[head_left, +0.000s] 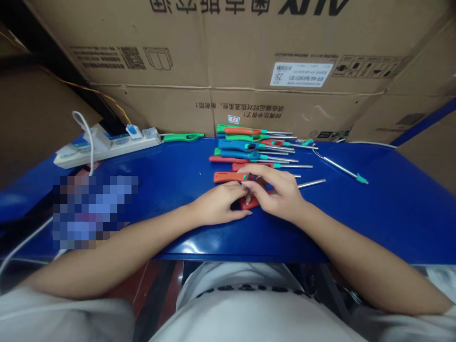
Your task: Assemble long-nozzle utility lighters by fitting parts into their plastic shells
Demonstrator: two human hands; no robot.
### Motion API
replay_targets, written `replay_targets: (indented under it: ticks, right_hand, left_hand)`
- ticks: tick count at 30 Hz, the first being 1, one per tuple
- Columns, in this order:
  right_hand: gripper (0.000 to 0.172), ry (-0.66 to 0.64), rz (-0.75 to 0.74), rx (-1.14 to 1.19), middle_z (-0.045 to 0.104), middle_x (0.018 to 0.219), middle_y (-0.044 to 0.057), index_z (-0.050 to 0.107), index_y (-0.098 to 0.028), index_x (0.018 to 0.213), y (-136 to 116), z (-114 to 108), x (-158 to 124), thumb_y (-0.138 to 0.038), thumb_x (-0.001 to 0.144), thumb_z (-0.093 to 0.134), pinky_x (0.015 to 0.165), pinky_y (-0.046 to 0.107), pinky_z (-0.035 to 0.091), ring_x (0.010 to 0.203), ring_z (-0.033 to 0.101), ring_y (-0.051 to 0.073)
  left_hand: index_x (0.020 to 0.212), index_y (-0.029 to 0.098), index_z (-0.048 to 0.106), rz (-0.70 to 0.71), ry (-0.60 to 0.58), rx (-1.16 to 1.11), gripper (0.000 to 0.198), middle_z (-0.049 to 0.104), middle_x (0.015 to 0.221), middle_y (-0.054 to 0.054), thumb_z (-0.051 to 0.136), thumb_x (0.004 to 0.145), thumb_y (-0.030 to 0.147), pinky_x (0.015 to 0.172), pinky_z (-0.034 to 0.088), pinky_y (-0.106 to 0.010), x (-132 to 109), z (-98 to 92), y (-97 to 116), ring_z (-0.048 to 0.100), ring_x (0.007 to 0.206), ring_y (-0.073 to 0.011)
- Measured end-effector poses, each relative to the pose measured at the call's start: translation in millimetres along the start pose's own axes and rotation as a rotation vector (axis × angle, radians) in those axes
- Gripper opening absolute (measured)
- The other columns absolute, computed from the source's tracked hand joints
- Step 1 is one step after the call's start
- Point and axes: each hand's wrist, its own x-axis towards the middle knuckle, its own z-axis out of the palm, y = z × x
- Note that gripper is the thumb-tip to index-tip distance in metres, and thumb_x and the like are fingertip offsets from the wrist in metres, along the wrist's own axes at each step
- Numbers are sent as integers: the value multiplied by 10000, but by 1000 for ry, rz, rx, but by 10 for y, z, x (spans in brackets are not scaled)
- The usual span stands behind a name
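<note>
Both hands meet near the middle of the blue table, over a red long-nosed lighter [248, 204] whose metal tube points right. My left hand [223, 202] is closed at the lighter's handle end, thumb below and fingers above. From the right, my right hand [280, 194] bends over it with thumb and forefinger pinched at a small dark purplish-brown piece [251, 177]; its kind is unclear. The fingers hide most of the lighter's middle. Just behind the hands lies an orange lighter [224, 177], partly covered by my fingers.
Several red, blue and green lighters [237, 145] lie stacked behind the hands. A green handle [183, 137] rests beside a white power strip [117, 145]. To the right is a thin metal tube with a teal tip [342, 168]. A large cardboard box [242, 47] stands along the back.
</note>
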Motion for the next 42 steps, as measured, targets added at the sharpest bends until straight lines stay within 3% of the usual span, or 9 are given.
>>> replay_targets:
  ticks: [5, 10, 13, 17, 20, 24, 30, 37, 42]
  right_hand:
    - [146, 21, -96, -143, 784, 841, 2, 704, -216, 1043, 25, -44, -7, -281, 913, 698, 652, 221, 556, 702, 730, 139]
    - [310, -83, 12, 92, 740, 1217, 69, 638, -197, 1255, -18, -65, 37, -168, 1016, 443, 798, 257, 593, 955, 743, 149]
    - [244, -14, -19, 110, 783, 1080, 29, 699, -215, 1129, -28, -74, 65, -136, 981, 523, 863, 250, 588, 962, 746, 146]
    - [91, 72, -116, -79, 793, 896, 14, 732, -203, 979, 9, -95, 58, -173, 910, 681, 789, 226, 585, 809, 756, 141]
    - [161, 15, -189, -127, 797, 916, 22, 722, -207, 1075, 31, -123, 46, -199, 925, 663, 760, 229, 587, 811, 758, 145]
    - [312, -87, -104, 47, 765, 1163, 60, 677, -200, 1223, 8, -158, 82, -139, 992, 477, 914, 280, 588, 1081, 724, 164]
    - [129, 2, -69, -10, 799, 973, 27, 752, -218, 1017, 25, -189, 118, -200, 929, 661, 825, 265, 603, 869, 758, 161]
    - [329, -94, -44, 58, 755, 1192, 81, 677, -183, 1264, -5, -220, 104, -134, 975, 528, 936, 299, 587, 1063, 730, 176]
    - [222, -125, -38, 130, 790, 1026, 29, 746, -230, 1099, -67, -230, 139, -168, 958, 586, 860, 265, 601, 937, 750, 159]
  left_hand:
    - [1075, 172, 648, 5, 14, -11, 237, 696, 1018, -73, 693, 888, 310, 870, 527, -333, 6, -11, 20, 645, 966, -222]
    - [966, 166, 640, 10, 4, -8, 186, 684, 970, -64, 693, 889, 327, 844, 520, -323, 13, -18, 20, 636, 919, -212]
    - [934, 165, 630, 18, 1, -23, 180, 684, 942, -59, 694, 890, 327, 833, 517, -316, 15, -12, 12, 634, 903, -206]
    - [986, 167, 644, 10, -8, -31, 196, 696, 995, -72, 690, 892, 332, 853, 520, -334, 12, -8, 4, 641, 944, -222]
    - [1035, 170, 643, 7, -4, -28, 220, 694, 1032, -80, 691, 889, 327, 865, 520, -341, 10, -13, 7, 643, 970, -230]
    - [949, 166, 630, 17, 3, -18, 189, 682, 964, -66, 695, 889, 332, 837, 514, -324, 15, -21, 21, 634, 910, -212]
    - [909, 178, 604, 18, 1, -55, 166, 673, 919, -36, 721, 872, 289, 823, 502, -297, 24, -29, 37, 627, 890, -191]
    - [916, 173, 618, 7, 3, -46, 170, 675, 938, -51, 706, 880, 315, 847, 509, -316, 21, -26, 29, 631, 903, -200]
    - [950, 164, 644, -2, 11, -14, 208, 685, 963, -74, 688, 887, 357, 827, 530, -333, 14, 0, 9, 640, 916, -220]
